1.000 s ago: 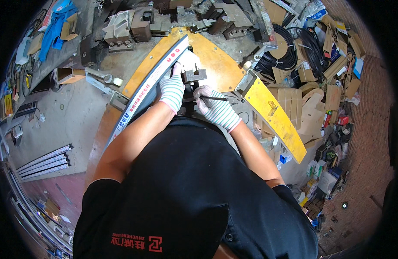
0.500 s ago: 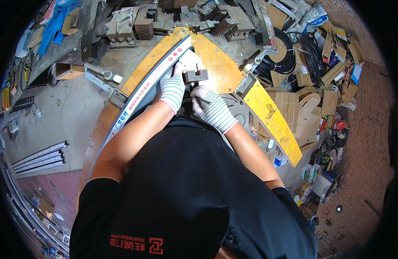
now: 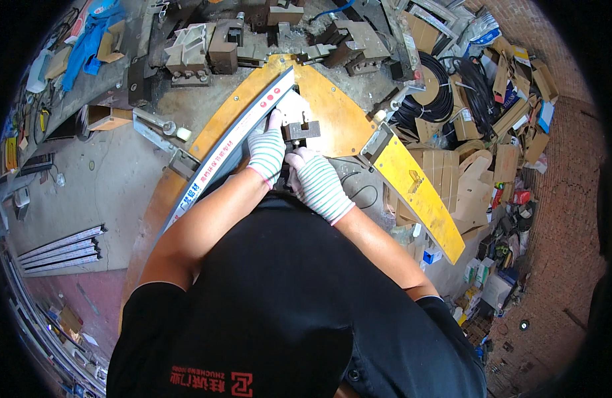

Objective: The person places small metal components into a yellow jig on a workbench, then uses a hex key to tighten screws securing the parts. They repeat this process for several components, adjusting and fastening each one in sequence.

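Observation:
A long aluminium profile (image 3: pixel 221 156) with a white printed film slants along the left side of a machine's yellow plate (image 3: pixel 334 109), its mitred end at the top. My left hand (image 3: pixel 266 149), in a striped white glove, closes on the profile's inner side, thumb pointing up along it. Right of that hand is a small notched metal block (image 3: pixel 303 131) on the plate. Just below the block, my gloved right hand (image 3: pixel 319 184) has its fingers curled in close to the left hand. Whatever lies inside those fingers is hidden.
A yellow support arm (image 3: pixel 419 192) extends to the lower right. Metal clamp blocks (image 3: pixel 359 43) stand along the machine's far side. Cardboard and coiled black cable (image 3: pixel 439 86) are piled at the right. Several profiles (image 3: pixel 64 249) lie on the floor at the left.
My right hand has shifted slightly left, and its fingers are curled in more beneath the metal block. The left hand keeps its hold on the profile. The whole view has tilted a little.

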`<state>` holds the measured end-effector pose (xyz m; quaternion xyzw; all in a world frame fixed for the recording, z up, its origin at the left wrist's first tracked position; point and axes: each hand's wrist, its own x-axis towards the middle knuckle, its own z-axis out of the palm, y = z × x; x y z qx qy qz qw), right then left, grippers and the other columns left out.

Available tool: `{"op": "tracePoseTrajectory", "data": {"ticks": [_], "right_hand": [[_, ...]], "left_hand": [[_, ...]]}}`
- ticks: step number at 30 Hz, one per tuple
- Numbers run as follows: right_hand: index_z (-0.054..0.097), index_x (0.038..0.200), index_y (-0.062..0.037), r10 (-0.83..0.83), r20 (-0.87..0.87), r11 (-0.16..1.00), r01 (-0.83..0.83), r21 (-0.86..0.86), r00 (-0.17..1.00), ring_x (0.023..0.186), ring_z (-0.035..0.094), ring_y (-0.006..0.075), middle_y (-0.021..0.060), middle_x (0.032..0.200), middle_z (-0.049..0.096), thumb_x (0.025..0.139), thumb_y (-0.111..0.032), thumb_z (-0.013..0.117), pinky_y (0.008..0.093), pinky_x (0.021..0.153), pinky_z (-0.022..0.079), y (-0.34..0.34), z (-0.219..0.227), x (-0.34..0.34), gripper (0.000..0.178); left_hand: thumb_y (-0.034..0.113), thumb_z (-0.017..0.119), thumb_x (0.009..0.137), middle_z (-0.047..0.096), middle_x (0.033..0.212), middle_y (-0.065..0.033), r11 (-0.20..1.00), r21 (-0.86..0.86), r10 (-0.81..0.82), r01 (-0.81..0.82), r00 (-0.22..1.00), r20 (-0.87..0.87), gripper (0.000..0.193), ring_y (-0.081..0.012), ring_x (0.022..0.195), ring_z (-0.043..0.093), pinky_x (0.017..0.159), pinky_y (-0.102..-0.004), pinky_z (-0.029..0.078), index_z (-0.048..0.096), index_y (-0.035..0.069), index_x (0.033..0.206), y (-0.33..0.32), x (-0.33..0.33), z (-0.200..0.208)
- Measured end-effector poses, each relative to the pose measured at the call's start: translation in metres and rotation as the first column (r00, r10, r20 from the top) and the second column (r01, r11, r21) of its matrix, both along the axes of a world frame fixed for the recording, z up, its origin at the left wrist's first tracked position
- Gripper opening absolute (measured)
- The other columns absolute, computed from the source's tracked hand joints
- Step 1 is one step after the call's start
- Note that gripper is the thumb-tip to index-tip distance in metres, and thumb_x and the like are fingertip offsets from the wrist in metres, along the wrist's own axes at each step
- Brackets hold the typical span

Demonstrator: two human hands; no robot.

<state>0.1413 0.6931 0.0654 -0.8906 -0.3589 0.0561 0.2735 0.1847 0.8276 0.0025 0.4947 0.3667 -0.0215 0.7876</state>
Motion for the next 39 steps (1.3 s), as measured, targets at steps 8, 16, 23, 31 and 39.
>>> {"op": "tracePoseTrajectory", "data": {"ticks": [8,16,23,31,39], "right_hand": [[0.060,0.112,0.0004,-0.217,-0.464,0.814,0.421,0.400,0.859,0.090,0.062,0.0153,0.0117,0.104,0.061,0.098,0.001,0.053,0.0306,0.082,0.053,-0.016,-0.023,-0.011,0.016],[0.059,0.116,-0.0029,-0.230,-0.773,0.624,0.699,0.350,0.592,0.091,0.061,0.0108,0.0052,0.106,0.062,0.100,-0.006,0.059,0.0302,0.084,0.055,-0.026,-0.039,-0.014,0.016],[0.064,0.115,-0.0072,0.199,-0.941,0.162,0.938,0.308,0.274,0.090,0.069,0.0198,0.0062,0.097,0.069,0.098,-0.016,0.065,0.0371,0.084,0.056,-0.030,-0.065,-0.017,0.019],[0.065,0.116,-0.0061,0.190,-0.958,0.171,0.954,0.247,0.215,0.093,0.071,0.0221,0.0079,0.100,0.071,0.101,-0.019,0.064,0.0376,0.082,0.057,-0.035,-0.058,-0.019,0.020],[0.062,0.109,-0.0021,-0.209,-0.225,0.875,0.285,0.392,0.952,0.092,0.065,0.0364,0.0175,0.099,0.066,0.096,-0.005,0.059,0.0414,0.082,0.052,-0.024,-0.029,-0.014,0.014]], "left_hand": [[0.037,0.065,0.100,0.068,0.108,-0.0020,0.997,0.074,0.002,0.000,1.000,-0.031,0.038,-0.0116,0.053,0.047,0.041,-0.0248,0.035,0.064,0.013,0.128,-0.002,-0.001,-0.030],[0.041,0.072,0.094,0.066,0.099,-0.0038,0.999,0.051,0.006,-0.002,0.996,-0.085,0.044,-0.0129,0.052,0.046,0.041,-0.0259,0.035,0.063,0.010,0.124,0.000,0.000,-0.020],[0.041,0.072,0.094,0.065,0.090,-0.0052,0.999,0.014,0.037,-0.037,0.999,-0.028,0.040,-0.0127,0.047,0.045,0.040,-0.0256,0.036,0.064,0.010,0.117,-0.001,0.000,-0.010],[0.041,0.071,0.095,0.065,0.090,-0.0034,1.000,0.013,0.028,-0.027,0.997,-0.071,0.038,-0.0117,0.048,0.045,0.040,-0.0255,0.036,0.066,0.009,0.114,0.000,0.001,-0.013],[0.041,0.071,0.095,0.065,0.093,-0.0005,0.999,-0.040,0.012,-0.019,0.984,-0.178,0.037,-0.0113,0.051,0.045,0.042,-0.0258,0.035,0.065,0.011,0.115,0.001,0.000,0.006]]}}
